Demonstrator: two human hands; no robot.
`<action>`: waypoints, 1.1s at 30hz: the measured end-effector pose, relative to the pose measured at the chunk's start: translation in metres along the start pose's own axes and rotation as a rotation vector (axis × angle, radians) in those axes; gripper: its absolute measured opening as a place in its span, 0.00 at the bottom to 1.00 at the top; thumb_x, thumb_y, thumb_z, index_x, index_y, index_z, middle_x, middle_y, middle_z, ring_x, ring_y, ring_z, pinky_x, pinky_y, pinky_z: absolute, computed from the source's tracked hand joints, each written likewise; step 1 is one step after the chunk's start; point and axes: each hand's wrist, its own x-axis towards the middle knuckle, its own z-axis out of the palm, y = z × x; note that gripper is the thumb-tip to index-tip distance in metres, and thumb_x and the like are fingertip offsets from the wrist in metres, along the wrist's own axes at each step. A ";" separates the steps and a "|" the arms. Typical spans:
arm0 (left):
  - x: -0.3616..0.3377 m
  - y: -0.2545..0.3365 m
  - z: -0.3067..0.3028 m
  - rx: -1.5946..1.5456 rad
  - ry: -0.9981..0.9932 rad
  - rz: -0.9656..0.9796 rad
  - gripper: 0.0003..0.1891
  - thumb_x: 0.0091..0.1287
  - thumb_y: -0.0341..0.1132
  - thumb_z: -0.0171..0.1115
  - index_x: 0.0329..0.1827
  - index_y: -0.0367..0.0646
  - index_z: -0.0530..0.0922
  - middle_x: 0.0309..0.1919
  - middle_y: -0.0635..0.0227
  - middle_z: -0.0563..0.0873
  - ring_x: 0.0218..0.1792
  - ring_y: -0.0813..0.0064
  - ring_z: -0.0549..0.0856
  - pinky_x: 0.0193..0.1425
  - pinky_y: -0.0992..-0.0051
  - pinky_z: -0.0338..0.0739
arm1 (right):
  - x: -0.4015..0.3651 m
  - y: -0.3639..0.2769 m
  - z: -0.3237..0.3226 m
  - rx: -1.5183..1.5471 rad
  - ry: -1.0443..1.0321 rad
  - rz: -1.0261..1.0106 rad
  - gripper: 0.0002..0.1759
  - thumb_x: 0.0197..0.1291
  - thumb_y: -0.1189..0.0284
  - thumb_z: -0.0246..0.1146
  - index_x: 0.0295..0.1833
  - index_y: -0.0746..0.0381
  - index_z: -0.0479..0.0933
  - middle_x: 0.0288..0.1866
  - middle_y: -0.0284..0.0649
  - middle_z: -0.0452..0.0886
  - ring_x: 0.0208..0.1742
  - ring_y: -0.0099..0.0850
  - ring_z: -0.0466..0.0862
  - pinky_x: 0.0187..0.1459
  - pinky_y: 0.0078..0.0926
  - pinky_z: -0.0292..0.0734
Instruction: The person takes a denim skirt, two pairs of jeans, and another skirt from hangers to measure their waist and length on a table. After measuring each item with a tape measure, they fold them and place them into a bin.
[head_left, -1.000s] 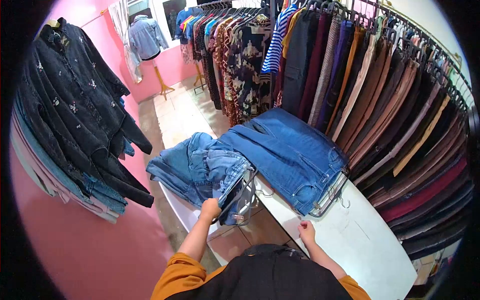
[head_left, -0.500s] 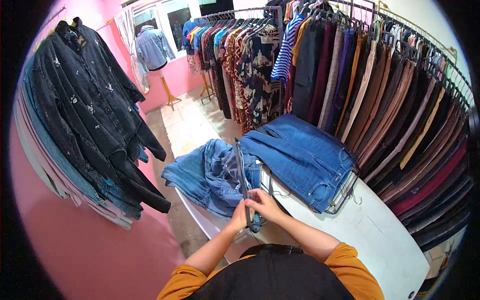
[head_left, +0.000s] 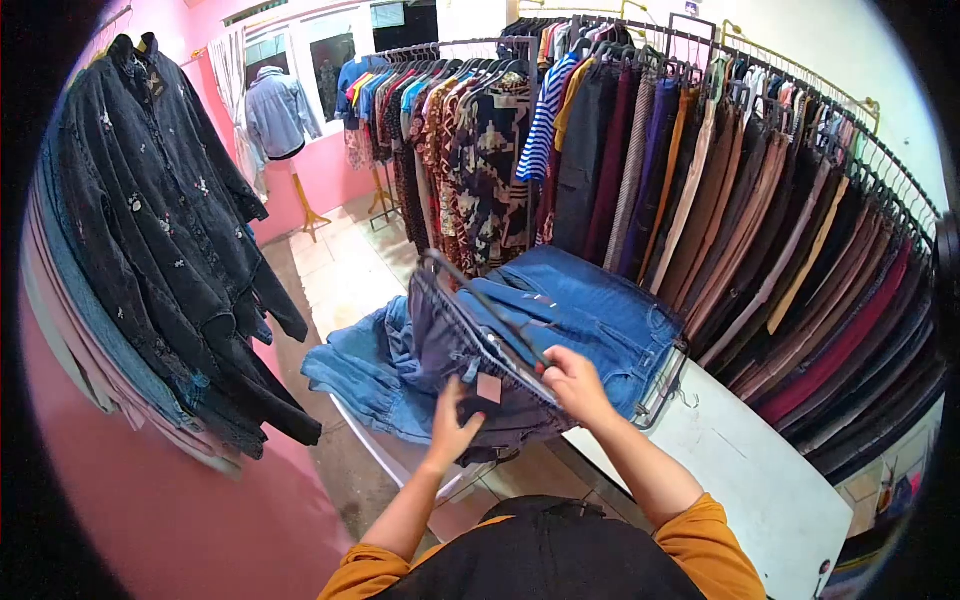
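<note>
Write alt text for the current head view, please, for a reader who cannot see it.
A person's right hand grips a dark hanger at a dark garment with a pale tag, while the left hand touches the garment near the tag. Blue jeans lie on a white table beyond, near a row of hanging clothes.

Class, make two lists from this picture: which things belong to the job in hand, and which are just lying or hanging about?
In the job, judging by touch:
- left hand, against the dark purplish garment
- right hand, gripping the black hanger
- pinkish tag

Just about, untouched:
- blue jeans
- embroidered black denim jacket
- striped shirt
</note>
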 end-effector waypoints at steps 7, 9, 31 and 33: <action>-0.006 0.009 -0.012 0.689 0.038 -0.164 0.73 0.29 0.46 0.82 0.73 0.37 0.34 0.73 0.46 0.36 0.74 0.49 0.39 0.72 0.46 0.38 | -0.051 -0.091 -0.074 0.261 0.189 -0.096 0.06 0.61 0.72 0.61 0.36 0.64 0.75 0.27 0.26 0.75 0.30 0.13 0.72 0.33 0.13 0.66; 0.001 -0.002 0.002 0.760 0.124 -0.146 0.74 0.28 0.47 0.82 0.73 0.37 0.34 0.73 0.46 0.36 0.74 0.48 0.38 0.72 0.46 0.38 | -0.072 -0.106 -0.092 0.303 0.182 -0.071 0.08 0.62 0.68 0.61 0.37 0.63 0.75 0.25 0.23 0.72 0.24 0.10 0.66 0.25 0.10 0.58; 0.005 0.168 0.119 0.279 0.220 0.542 0.12 0.48 0.32 0.66 0.32 0.39 0.73 0.28 0.56 0.79 0.34 0.55 0.80 0.44 0.65 0.72 | -0.475 -0.058 -0.334 -0.030 1.132 -0.493 0.17 0.67 0.62 0.55 0.48 0.66 0.70 0.21 0.26 0.63 0.19 0.14 0.58 0.20 0.12 0.52; -0.039 0.212 0.139 0.140 0.190 0.540 0.11 0.48 0.30 0.64 0.29 0.39 0.71 0.23 0.57 0.76 0.26 0.55 0.77 0.31 0.67 0.70 | -0.522 -0.051 -0.358 -0.134 1.385 -0.464 0.14 0.70 0.64 0.51 0.48 0.65 0.72 0.22 0.25 0.63 0.20 0.13 0.56 0.21 0.13 0.50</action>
